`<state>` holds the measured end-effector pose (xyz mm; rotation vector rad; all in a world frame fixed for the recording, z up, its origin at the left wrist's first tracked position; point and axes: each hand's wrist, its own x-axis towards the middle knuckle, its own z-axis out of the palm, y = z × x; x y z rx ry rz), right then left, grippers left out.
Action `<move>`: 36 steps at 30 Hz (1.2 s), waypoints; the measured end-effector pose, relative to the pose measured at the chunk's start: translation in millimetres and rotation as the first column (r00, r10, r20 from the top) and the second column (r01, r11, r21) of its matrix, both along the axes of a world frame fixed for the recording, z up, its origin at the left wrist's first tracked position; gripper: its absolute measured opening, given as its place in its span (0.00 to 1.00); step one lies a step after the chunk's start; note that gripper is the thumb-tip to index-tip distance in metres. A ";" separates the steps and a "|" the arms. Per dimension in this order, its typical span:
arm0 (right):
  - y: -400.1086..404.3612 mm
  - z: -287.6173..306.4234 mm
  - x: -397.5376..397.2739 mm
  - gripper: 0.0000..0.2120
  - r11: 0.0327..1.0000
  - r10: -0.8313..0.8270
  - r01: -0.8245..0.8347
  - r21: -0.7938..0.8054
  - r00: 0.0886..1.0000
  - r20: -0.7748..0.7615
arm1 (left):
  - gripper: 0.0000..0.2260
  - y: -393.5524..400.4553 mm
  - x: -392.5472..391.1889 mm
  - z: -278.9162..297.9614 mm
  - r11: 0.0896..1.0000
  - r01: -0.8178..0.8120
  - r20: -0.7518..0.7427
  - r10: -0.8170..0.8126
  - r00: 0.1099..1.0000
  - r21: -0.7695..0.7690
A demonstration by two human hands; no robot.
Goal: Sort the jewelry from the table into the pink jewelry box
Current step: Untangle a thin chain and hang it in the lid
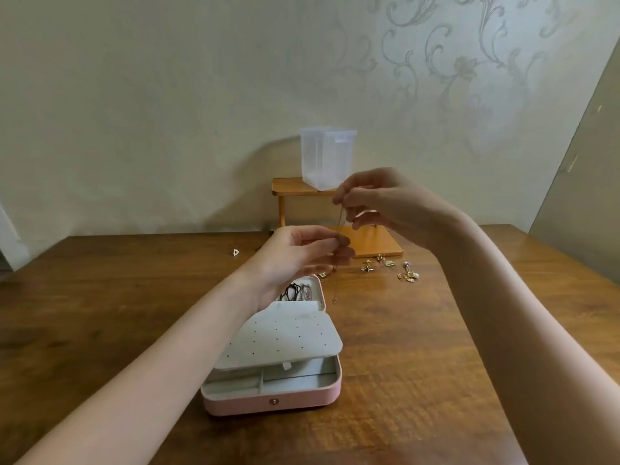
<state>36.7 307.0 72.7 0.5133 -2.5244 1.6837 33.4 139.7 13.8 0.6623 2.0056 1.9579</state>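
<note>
A thin chain necklace (pixel 339 226) was held in the air above the far end of the pink jewelry box (pixel 273 394), which lay open on the wooden counter (pixel 419 347). The right hand (pixel 379 203) pinched the chain's upper part between thumb and fingertips, fingers curled together on it. Lower down, the left hand (pixel 302 253) pinched the same chain between thumb and forefinger. Below the left fingers the chain hung free, its small pendant (pixel 334 300) just beyond the box's far right edge. Loose gold earrings and charms (pixel 389 268) lay on the counter beyond and right of the box.
</note>
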 end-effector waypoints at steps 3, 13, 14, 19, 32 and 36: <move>-7.2 -3.6 -9.7 0.10 0.966 -0.037 0.041 -0.255 0.999 0.020 | 0.06 -9.8 -2.7 -1.4 0.995 -0.029 0.094 0.020 0.995 0.097; -15.5 -26.8 -29.8 0.06 0.894 -0.067 0.080 -0.442 0.997 0.046 | 0.05 -23.0 -18.9 -6.4 0.971 -0.137 0.247 0.087 0.965 0.195; -15.8 -28.9 -31.2 0.06 0.886 -0.075 0.087 -0.455 0.996 0.045 | 0.04 -23.8 -20.6 -6.5 0.974 -0.155 0.235 0.114 0.965 0.165; -11.7 -40.9 -38.3 0.05 0.935 -0.146 0.157 -0.318 0.988 0.059 | 0.04 -31.0 -32.1 -7.0 0.971 -0.224 0.137 0.211 0.968 0.085; -9.8 -74.9 -66.3 0.07 0.877 -0.245 0.148 0.458 0.956 0.159 | 0.09 -35.6 -54.8 -22.2 0.981 -0.184 0.192 0.169 0.967 0.062; -19.0 -75.1 -67.2 0.06 0.896 -0.227 0.275 0.349 0.959 -0.170 | 0.10 -31.7 -59.2 -24.3 0.982 -0.182 0.141 0.175 0.974 0.042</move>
